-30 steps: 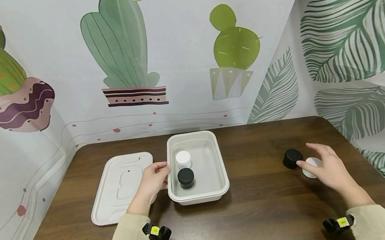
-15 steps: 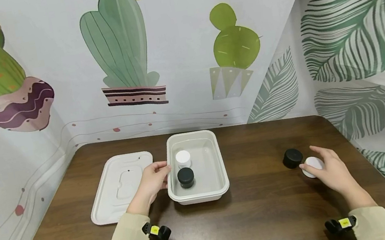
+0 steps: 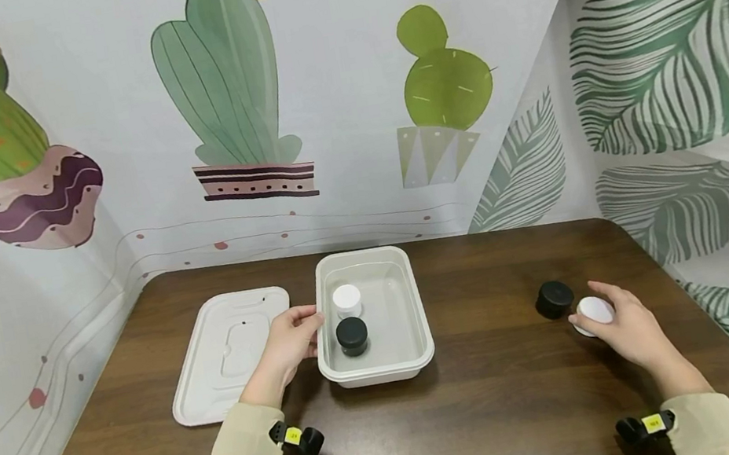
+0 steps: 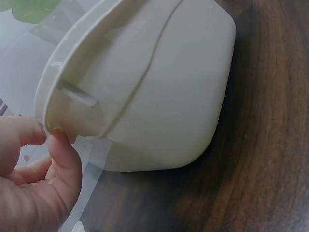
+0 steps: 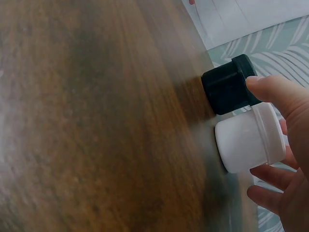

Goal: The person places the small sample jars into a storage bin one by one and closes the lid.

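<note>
In the head view my left hand (image 3: 291, 342) pinches the left rim of a cream plastic container (image 3: 399, 309). Two lidded jars stand inside it, a white jar (image 3: 347, 299) at the back and a black jar (image 3: 352, 334) in front. At the right, my right hand (image 3: 626, 325) has its thumb and fingers round another white lidded jar (image 5: 244, 137), the thumb on its near side. A second black jar (image 5: 227, 84) stands close beside it. In the right wrist view the fingers partly pass behind the white jar, so their contact is hidden.
A pale flat lid (image 3: 230, 352) lies left of the container, partly behind my left hand. The brown wooden table (image 3: 499, 397) ends at a printed cloth backdrop (image 3: 345, 103) at the back and sides. Bare wood lies between the container and the right-hand jars.
My right hand has moved slightly right and towards me, its thumb and fingers settling round the white jar. The white jar's top has shifted a little. My left hand stays at the container's rim.
</note>
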Available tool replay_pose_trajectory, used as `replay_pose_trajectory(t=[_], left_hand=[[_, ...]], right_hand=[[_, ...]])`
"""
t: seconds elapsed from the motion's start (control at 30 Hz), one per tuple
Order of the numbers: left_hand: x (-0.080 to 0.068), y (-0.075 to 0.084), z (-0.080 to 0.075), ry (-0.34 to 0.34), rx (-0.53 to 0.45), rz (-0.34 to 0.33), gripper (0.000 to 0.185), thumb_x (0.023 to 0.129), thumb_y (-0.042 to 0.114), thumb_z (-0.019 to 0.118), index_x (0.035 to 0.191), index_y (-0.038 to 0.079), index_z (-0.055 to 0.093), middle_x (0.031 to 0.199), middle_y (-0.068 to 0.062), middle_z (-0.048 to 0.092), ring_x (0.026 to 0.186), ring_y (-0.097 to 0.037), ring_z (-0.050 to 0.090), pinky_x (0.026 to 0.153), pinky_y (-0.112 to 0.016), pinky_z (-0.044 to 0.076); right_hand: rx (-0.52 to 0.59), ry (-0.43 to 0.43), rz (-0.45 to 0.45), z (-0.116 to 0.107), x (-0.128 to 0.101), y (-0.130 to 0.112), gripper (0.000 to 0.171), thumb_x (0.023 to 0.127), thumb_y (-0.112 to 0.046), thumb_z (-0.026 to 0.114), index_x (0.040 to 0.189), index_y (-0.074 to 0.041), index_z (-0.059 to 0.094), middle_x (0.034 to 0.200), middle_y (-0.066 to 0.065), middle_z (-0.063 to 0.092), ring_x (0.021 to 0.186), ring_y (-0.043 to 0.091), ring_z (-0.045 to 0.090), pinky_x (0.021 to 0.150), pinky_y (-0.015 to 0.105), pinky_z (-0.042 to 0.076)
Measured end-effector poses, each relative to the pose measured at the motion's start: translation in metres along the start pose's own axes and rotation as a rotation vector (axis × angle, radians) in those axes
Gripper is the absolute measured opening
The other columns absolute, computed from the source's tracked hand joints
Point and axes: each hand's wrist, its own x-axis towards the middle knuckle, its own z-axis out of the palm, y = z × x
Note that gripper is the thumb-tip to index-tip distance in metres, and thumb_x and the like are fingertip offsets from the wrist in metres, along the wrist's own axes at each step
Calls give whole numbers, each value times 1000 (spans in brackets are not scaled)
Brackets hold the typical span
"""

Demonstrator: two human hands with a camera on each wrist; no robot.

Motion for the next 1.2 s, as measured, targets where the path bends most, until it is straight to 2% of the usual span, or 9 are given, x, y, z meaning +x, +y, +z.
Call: replay_pose_trajectory(t=[0.5, 1.2], left_hand=[[-1, 1, 0, 1, 5, -1, 35, 94, 14, 54, 122, -6, 52, 86, -7, 59, 63, -11, 57, 54, -23, 51], [0, -1, -1, 0, -17, 0, 34, 94, 13, 55, 121, -6, 53, 90, -12, 61, 62, -12, 59, 54, -24, 52]], right_hand=[[-16, -4, 32, 3, -2, 2, 68, 85, -36, 69, 132, 7, 44, 126, 37, 47, 102, 49, 53, 78, 57, 45], [-30, 46, -15, -2, 0, -2, 58, 85, -29, 70, 126, 7, 50, 121, 35, 53, 100, 48, 55, 78, 56, 46]])
